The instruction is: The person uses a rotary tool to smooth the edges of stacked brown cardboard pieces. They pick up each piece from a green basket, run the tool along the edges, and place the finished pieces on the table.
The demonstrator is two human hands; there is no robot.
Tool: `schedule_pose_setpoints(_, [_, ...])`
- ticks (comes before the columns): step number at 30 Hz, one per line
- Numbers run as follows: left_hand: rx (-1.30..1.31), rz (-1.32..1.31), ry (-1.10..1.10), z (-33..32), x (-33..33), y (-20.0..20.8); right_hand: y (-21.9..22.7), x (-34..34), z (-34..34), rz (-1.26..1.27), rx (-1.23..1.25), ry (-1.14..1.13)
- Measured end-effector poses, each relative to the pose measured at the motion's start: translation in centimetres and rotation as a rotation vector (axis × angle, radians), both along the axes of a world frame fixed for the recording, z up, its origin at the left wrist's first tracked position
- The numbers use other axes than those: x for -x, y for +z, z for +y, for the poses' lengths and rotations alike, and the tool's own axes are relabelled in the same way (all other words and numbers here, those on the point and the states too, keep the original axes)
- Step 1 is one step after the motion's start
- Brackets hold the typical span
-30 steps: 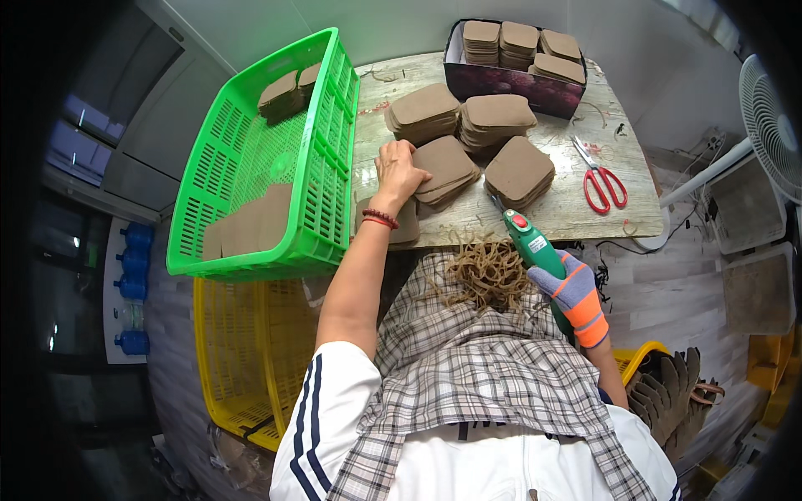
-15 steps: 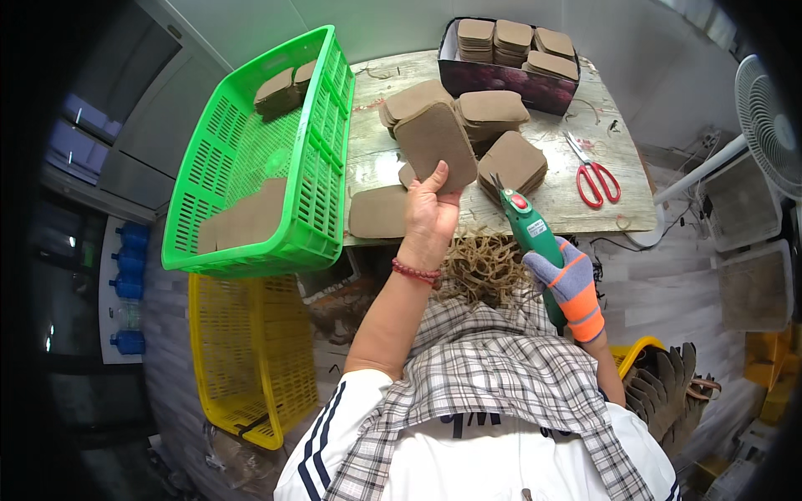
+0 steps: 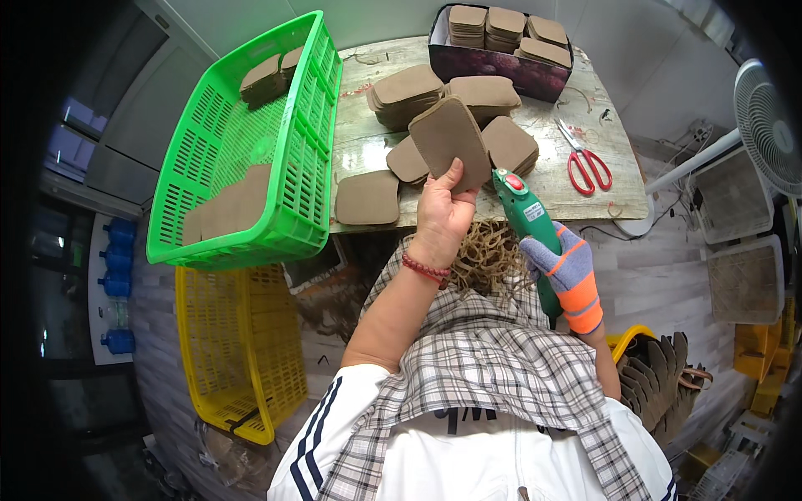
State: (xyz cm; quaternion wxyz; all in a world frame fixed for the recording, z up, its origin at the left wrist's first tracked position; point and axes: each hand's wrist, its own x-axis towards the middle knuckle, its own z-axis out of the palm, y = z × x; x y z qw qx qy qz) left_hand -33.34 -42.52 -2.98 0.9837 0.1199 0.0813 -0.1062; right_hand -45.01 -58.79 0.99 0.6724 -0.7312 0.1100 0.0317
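Note:
My bare left hand (image 3: 449,200) pinches a brown rounded rectangular pad (image 3: 449,144) by its lower end, thumb on top. In my right hand (image 3: 561,267), which wears a grey and orange glove, is a green handheld electric cutter (image 3: 526,209) with a red button. Its tip is at the pad's right edge; whether they touch I cannot tell. Behind the held pad lie stacks of like pads (image 3: 406,93) on the table (image 3: 543,196). A single flat pad (image 3: 368,198) lies left of my left hand. Brown trimmed strips (image 3: 484,255) are heaped on my lap.
Red-handled scissors (image 3: 588,163) lie at the table's right. A dark box (image 3: 501,71) of stacked pads stands at the back. The green crate (image 3: 288,196) on the left holds more pads. Below it stands a yellow crate (image 3: 242,351). A white fan (image 3: 764,125) is far right.
My left hand has brought the pad rightward and turned it more upright, close to the cutter's tip. The view has shifted slightly, and the cutter stays in my right hand.

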Motion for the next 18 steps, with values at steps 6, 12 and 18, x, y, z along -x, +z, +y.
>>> schedule_pose_setpoints(6, [-0.076,-0.029,-0.081,-0.4,1.6,-1.9,0.9,-0.1,-0.2,-0.008,0.043,-0.006])
schedule_pose_setpoints(12, [-0.193,-0.073,-0.138,-0.1,2.8,-3.8,1.2,-0.4,-0.7,-0.025,0.041,-0.03])
schedule_pose_setpoints(18, [-0.442,-0.226,-0.16,3.0,2.5,-3.0,1.9,0.0,-1.5,0.049,-0.022,0.052])
